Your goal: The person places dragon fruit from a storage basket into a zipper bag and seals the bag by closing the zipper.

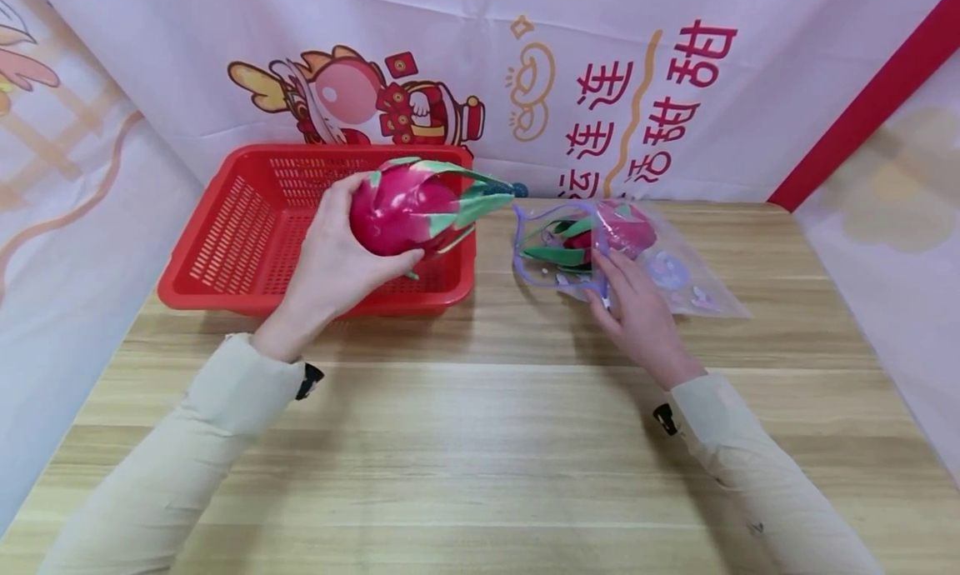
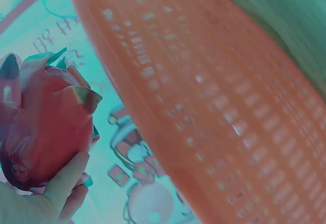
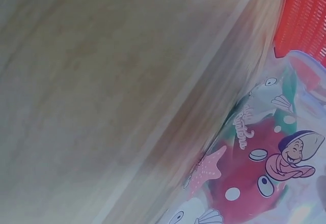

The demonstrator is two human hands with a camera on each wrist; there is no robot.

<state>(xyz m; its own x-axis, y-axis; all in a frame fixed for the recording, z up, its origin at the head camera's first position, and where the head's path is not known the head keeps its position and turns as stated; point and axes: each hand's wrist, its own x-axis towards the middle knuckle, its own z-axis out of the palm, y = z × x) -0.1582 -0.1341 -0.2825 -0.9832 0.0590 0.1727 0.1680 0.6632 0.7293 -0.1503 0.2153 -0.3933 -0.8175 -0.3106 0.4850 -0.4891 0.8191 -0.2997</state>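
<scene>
My left hand [image 1: 333,258] grips a magenta dragon fruit [image 1: 408,208] with green leaf tips, held above the right part of a red plastic basket [image 1: 247,225]. The left wrist view shows that dragon fruit [image 2: 43,127] with my fingers [image 2: 66,183] curled under it and the basket [image 2: 214,96] behind. My right hand [image 1: 637,308] rests with straight fingers on the near edge of a clear printed zip bag [image 1: 675,267] lying on the table. Another dragon fruit [image 1: 611,229] lies inside the bag. The right wrist view shows the bag [image 3: 254,158] close up; the hand itself is out of that view.
A wooden table [image 1: 480,442] carries everything. The basket stands at the back left, against a printed cloth backdrop [image 1: 600,83]. Cloth walls close in the left and right sides. The bag's purple-rimmed mouth [image 1: 558,246] faces left, toward the basket.
</scene>
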